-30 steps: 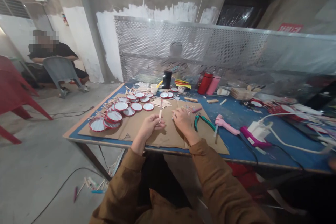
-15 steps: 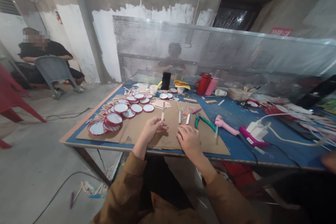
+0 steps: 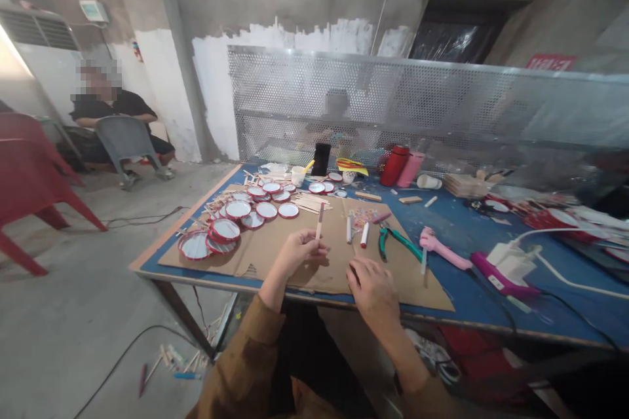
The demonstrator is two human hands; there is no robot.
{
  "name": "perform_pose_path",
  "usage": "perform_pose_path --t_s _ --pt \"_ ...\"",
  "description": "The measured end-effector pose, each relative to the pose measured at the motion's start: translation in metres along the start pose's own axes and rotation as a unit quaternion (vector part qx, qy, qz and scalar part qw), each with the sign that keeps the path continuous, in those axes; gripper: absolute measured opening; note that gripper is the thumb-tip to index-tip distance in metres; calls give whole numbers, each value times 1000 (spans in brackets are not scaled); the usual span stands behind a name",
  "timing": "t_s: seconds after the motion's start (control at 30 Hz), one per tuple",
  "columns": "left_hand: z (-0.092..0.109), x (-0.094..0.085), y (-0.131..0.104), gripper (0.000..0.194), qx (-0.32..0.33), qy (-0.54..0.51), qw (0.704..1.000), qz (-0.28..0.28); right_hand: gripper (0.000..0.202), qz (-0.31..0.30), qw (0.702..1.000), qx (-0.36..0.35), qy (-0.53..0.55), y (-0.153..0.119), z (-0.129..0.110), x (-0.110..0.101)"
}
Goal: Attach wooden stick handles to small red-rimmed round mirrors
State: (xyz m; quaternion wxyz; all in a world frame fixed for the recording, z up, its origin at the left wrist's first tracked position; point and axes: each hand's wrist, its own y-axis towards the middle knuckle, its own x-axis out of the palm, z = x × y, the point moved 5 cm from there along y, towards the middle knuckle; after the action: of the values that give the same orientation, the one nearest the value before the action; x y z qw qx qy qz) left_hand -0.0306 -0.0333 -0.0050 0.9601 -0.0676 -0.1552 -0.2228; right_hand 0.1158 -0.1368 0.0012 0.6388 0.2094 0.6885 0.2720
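Brown cardboard (image 3: 263, 245) lies on a blue table (image 3: 457, 213), and above it the left hand (image 3: 301, 252) pinches a stick (image 3: 320, 221) between thumb and fingers, nearly upright, its dark reddish end uppermost. Near the cardboard's front edge, the right hand (image 3: 376, 291) rests palm down, fingers loosely bent and slightly parted, gripping nothing visible. Just beyond it lie two markers (image 3: 364, 234), apart, near coloured bands (image 3: 360, 215). To their right are green pliers (image 3: 413, 247), then a pink glue gun (image 3: 445, 252). Red-rimmed discs (image 3: 238, 209) overlap at the left; loose sticks (image 3: 310, 201) lie farther back.
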Motion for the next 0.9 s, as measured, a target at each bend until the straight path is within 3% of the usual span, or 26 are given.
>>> perform_pose_path --t_s 0.33,0.53,0.67,0.77,0.9 --pt "0 2 1 20 -15 13 1000 -1 16 -29 1000 -5 0 1 4 4" --pt "1 1 1 26 -7 19 1000 0 15 -141 987 -64 34 15 13 -2" --pt "-1 -1 3 27 -8 14 1000 -2 12 -240 956 -99 138 32 27 -12" --pt "-3 -1 4 26 -10 15 1000 -1 18 -261 939 -38 222 51 49 -15" --pt "-5 -2 5 24 -10 23 1000 -1 24 -186 946 74 256 84 91 -2"
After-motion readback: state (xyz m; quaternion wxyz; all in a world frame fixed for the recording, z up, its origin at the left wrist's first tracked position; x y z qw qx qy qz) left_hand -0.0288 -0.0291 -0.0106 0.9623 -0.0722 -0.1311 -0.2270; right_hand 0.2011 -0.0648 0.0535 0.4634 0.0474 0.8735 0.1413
